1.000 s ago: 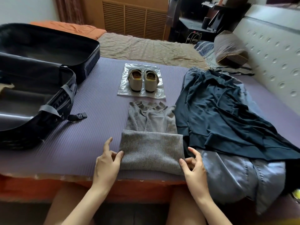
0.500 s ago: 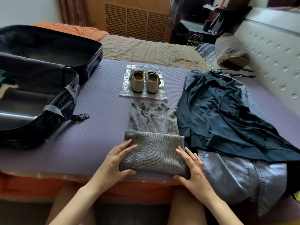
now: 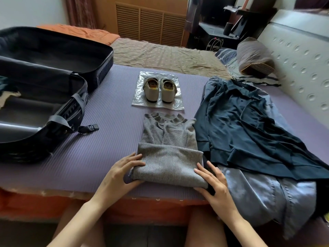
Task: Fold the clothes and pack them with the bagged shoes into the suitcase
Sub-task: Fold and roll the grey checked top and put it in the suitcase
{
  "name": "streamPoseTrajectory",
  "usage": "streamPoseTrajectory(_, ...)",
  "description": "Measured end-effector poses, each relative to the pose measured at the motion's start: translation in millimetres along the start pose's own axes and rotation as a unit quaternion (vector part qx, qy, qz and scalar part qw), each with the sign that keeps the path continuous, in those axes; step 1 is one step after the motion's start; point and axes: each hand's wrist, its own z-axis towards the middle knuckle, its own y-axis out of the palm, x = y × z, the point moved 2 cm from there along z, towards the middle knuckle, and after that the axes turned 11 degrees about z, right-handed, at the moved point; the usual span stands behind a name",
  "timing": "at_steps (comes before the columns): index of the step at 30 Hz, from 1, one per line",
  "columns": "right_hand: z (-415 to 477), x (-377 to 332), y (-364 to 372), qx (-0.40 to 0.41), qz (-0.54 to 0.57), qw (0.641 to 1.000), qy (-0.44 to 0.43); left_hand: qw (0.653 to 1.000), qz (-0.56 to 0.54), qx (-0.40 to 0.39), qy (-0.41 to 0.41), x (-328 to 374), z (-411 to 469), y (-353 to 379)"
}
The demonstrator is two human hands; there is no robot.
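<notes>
A grey knit sweater (image 3: 169, 157) lies half folded near the front edge of the bed, its lower part turned up over the body. My left hand (image 3: 119, 173) grips the fold's left end, fingers on top and thumb under the near edge. At the right end my right hand (image 3: 213, 182) holds it the same way. Behind the sweater a pair of beige shoes (image 3: 158, 90) stands on a flat clear plastic bag (image 3: 138, 98). To the right, a dark navy shirt (image 3: 249, 131) lies spread over a light blue denim garment (image 3: 267, 196). The black suitcase (image 3: 53, 122) lies open at the left.
A purple ribbed mat (image 3: 106, 148) covers the bed under everything. The suitcase's strap buckle (image 3: 90, 128) trails onto the mat. A pillow (image 3: 254, 57) and a padded headboard (image 3: 302, 59) bound the right side. Some cloth shows at the suitcase's left edge.
Both hands have moved from beside the sweater onto the ends of its fold, fingers over the top and thumbs under. The sweater's fold looks the same.
</notes>
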Motion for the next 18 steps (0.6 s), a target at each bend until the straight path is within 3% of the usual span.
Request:
streamPoseTrajectory(7,42,-26,-23,0.052,0.058,0.996,-0.036,0.997,-0.008,0.061,0.047,9,45,-16)
streamPoseTrajectory(14,131,-43,-45,0.095,0.18,0.979,0.036,0.984,-0.019,0.108,-0.139,27,133,-37)
streamPoseTrajectory(18,200,-14,-35,0.134,0.147,0.965,0.172,0.968,0.063,0.091,-0.225,21,192,-23)
